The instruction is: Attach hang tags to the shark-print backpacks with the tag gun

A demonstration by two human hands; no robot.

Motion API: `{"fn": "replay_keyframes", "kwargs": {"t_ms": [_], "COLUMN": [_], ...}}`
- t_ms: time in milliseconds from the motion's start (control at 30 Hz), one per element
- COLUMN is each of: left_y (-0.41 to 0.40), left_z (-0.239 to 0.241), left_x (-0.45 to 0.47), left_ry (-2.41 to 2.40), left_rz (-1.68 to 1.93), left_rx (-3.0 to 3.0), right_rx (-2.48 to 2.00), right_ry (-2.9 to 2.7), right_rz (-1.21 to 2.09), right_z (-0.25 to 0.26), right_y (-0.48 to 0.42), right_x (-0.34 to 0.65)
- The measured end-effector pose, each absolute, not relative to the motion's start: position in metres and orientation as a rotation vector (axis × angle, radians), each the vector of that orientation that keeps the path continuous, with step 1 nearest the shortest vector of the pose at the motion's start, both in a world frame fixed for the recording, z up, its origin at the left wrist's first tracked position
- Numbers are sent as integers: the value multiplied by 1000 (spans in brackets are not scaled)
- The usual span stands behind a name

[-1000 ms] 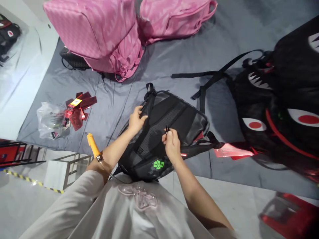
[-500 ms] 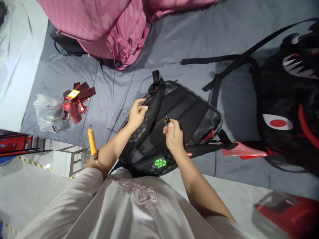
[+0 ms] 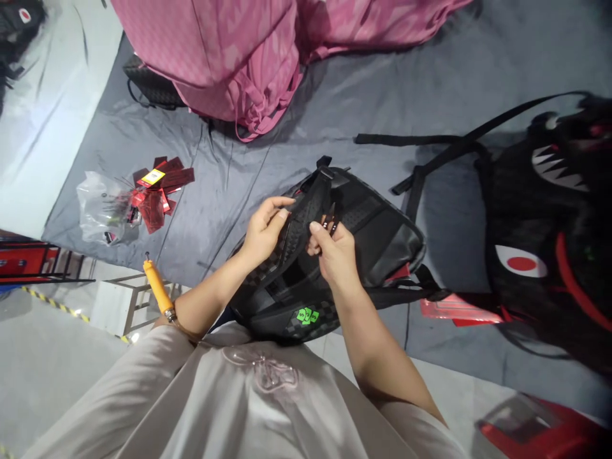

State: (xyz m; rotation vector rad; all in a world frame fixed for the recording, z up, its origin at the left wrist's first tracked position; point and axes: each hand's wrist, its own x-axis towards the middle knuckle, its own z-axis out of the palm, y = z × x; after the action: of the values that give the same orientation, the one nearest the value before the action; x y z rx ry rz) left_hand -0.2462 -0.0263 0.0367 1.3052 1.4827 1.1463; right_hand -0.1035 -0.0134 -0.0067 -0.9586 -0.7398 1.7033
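Note:
A black backpack [image 3: 377,239] lies back-side up on the grey sheet, right in front of me, with a small green patch near its lower edge. My left hand [image 3: 264,228] pinches its padded shoulder strap [image 3: 306,210] and lifts it off the pack. My right hand [image 3: 335,252] is closed on a small dark tool [image 3: 331,217], like snips, whose tip points up beside the strap. Both hands are close together over the pack's upper half.
Pink backpacks [image 3: 229,51] are piled at the back. A black shark-face backpack [image 3: 545,236] lies at the right, its straps stretched left. A clear bag with red tags [image 3: 129,204] lies at the left. An orange-handled tool [image 3: 157,293] hangs by my left forearm. Red packets [image 3: 454,309] lie under the pack's right side.
My right hand moved up and left with the tool toward the strap. My left hand raised the strap. The view shifted slightly.

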Motion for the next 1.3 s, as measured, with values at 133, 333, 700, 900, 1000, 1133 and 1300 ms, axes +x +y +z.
{"fn": "replay_keyframes", "kwargs": {"t_ms": [133, 333, 700, 900, 1000, 1133, 1300], "left_y": [-32, -30, -27, -25, -25, -27, -30], "left_z": [44, 39, 29, 22, 20, 20, 24], "left_x": [-248, -245, -245, -246, -245, -245, -245], "left_ry": [1442, 1608, 1845, 1836, 1836, 1815, 1838], "left_rz": [1110, 1084, 1174, 1284, 1307, 1339, 1307], "left_rx": [1447, 1627, 1948, 1725, 1669, 1698, 1745], "right_rx": [-966, -1008, -1129, -1307, -1280, -1236, -1194], "right_ry": [-734, -736, -1075, -1765, -1974, -2033, -2055], "right_rz": [1723, 1703, 1483, 723, 515, 433, 433], "right_z": [2, -2, -9, 10, 17, 18, 23], "right_y": [-11, -12, -13, -21, -20, -15, -13], "right_x": [-107, -107, -101, -76, -71, -70, -75]}}
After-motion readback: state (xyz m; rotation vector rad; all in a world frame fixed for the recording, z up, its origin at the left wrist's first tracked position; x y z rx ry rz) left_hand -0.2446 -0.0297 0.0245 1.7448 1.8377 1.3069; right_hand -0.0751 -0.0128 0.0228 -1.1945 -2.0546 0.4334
